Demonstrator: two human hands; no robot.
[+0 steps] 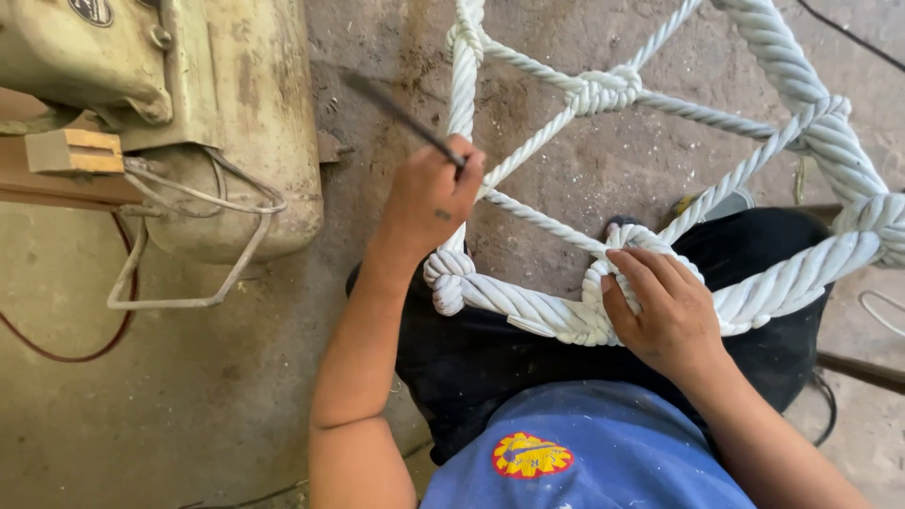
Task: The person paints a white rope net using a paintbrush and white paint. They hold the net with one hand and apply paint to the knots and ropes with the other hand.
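A net of thick white twisted rope (566, 316) lies across my lap, with thinner white strands knotted into diamond shapes above it. My left hand (432, 196) is closed around a thin dark metal spike (396, 113) that points up and to the left, held beside a thin vertical strand. My right hand (665, 311) rests on a knot where a thin strand meets the thick rope, fingers curled over it. A second knot (603, 91) sits higher up in the net.
A worn cream-coloured metal tank (245, 123) with a bent wire handle and thin tubing stands at the left on the concrete floor (170, 396). A small wooden block (74, 151) sticks out at its side. A dark cable (848, 33) runs at the top right.
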